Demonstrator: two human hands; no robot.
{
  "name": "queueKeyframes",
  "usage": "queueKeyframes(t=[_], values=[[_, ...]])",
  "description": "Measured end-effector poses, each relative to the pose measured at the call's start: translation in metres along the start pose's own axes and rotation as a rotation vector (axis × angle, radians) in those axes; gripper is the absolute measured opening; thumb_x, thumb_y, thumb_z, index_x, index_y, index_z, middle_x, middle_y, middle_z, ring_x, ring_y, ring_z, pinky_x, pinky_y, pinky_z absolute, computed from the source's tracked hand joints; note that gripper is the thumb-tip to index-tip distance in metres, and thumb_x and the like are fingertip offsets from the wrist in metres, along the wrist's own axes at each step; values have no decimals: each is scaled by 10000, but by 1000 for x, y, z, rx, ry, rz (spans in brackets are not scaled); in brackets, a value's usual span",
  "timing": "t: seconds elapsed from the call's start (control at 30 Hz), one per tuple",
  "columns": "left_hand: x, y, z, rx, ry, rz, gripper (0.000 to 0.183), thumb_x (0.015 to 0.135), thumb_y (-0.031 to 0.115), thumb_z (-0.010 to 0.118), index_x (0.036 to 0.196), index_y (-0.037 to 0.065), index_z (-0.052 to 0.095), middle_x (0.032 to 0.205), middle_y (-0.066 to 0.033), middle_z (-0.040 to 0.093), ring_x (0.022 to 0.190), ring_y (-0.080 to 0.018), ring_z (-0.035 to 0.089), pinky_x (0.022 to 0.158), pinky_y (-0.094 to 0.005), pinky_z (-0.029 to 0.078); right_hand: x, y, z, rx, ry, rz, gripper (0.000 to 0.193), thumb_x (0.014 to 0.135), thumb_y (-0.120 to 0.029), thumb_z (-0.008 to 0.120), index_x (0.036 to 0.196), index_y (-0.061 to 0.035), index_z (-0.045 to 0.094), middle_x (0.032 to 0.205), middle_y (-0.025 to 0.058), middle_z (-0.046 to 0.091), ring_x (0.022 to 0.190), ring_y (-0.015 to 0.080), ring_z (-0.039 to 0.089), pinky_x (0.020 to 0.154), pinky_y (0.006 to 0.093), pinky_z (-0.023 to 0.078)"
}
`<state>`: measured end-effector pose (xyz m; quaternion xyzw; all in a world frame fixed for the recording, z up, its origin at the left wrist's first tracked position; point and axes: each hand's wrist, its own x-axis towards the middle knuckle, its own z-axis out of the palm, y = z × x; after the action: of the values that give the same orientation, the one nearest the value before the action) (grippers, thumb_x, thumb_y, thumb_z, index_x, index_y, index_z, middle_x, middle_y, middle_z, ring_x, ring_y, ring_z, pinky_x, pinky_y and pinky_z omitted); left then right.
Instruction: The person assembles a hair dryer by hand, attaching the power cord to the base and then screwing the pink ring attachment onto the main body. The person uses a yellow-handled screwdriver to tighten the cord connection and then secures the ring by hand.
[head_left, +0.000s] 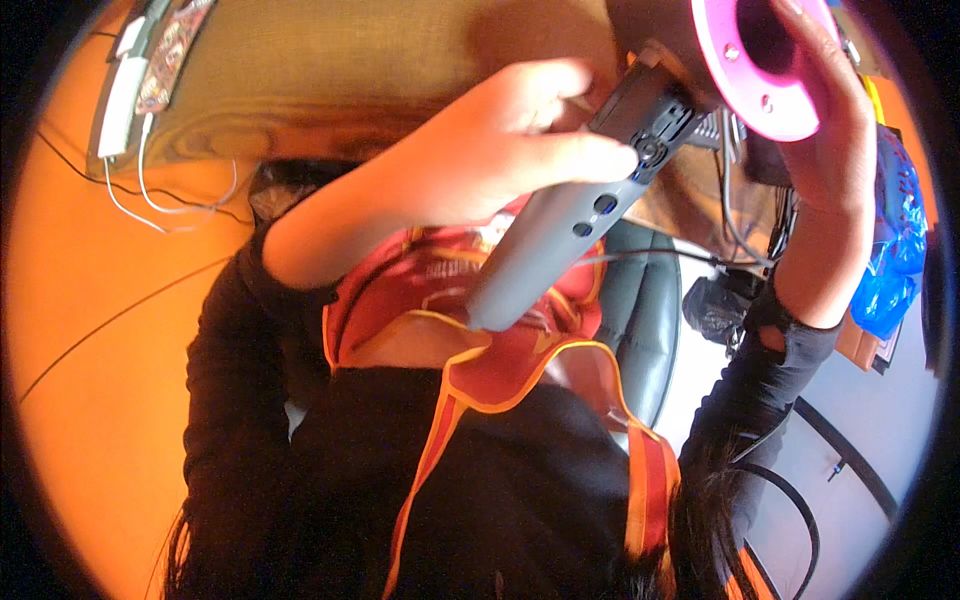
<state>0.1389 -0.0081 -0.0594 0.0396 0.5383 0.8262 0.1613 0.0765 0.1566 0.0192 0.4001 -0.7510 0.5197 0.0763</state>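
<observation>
Raised in front of me is what looks like a hair dryer (545, 240), with a long grey handle, dark buttons and a black upper part. A bright pink ring (722, 70) with small screws and a dark round opening is at its head. My left hand (520, 140) grips the upper handle, its thumb lying near a round button; the other fingers are partly hidden behind. At the head, my right hand (835, 110) holds the pink ring from its right side, fingers curled over the rim. The top of the head is cut off by the picture's edge.
A wooden table (330, 75) lies ahead, with a white power strip (122, 105) and cables at its left. I wear a red apron (510, 375) with orange edging. A dark green chair (645, 320), black cables and a blue plastic bag (895, 250) are to the right.
</observation>
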Motion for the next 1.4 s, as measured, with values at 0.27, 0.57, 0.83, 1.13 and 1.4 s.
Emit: queueKeyframes(t=[0.27, 0.57, 0.83, 1.13, 1.4], values=[[21, 75, -17, -79, 157, 449, 645, 763, 296, 605, 1240, -14, 303, 1048, -267, 555, 922, -362, 609, 769, -443, 528, 50, -8, -13, 562, 247, 426, 617, 861, -431, 467, 1326, -45, 343, 1176, 156, 508, 1060, 260, 507, 877, 362, 411], [64, 99, -56, -239, 64, 625, 385, 903, 238, 495, 1166, -31, 412, 1120, -247, 548, 1056, -317, 556, 929, -418, 440, 25, 28, 45, 223, -203, 227, 621, 774, -105, 633, 1303, 17, 332, 1157, 165, 509, 1120, 237, 471, 952, 334, 353], [77, 99, -78, -276, 75, 493, 313, 873, 242, 543, 1070, 14, 457, 1056, -237, 578, 1038, -345, 571, 869, -451, 495, 27, 39, 51, 56, -255, 261, 658, 760, -121, 637, 1313, 49, 322, 1158, 151, 505, 1071, 203, 492, 933, 326, 366], [77, 88, -85, -128, 120, 477, 291, 866, 244, 560, 1031, 25, 462, 1020, -247, 591, 1021, -336, 584, 848, -436, 508, 25, 47, 57, 92, -335, 301, 670, 753, -100, 637, 1310, 40, 292, 1059, 164, 537, 922, 228, 557, 838, 317, 424], [79, 82, -80, -167, 123, 525, 286, 859, 248, 600, 958, -2, 500, 934, -174, 641, 810, -189, 637, 738, -323, 527, 23, 44, 53, 176, -371, 439, 693, 752, -78, 646, 1314, 47, 261, 1111, 227, 531, 993, 307, 577, 864, 361, 442]])
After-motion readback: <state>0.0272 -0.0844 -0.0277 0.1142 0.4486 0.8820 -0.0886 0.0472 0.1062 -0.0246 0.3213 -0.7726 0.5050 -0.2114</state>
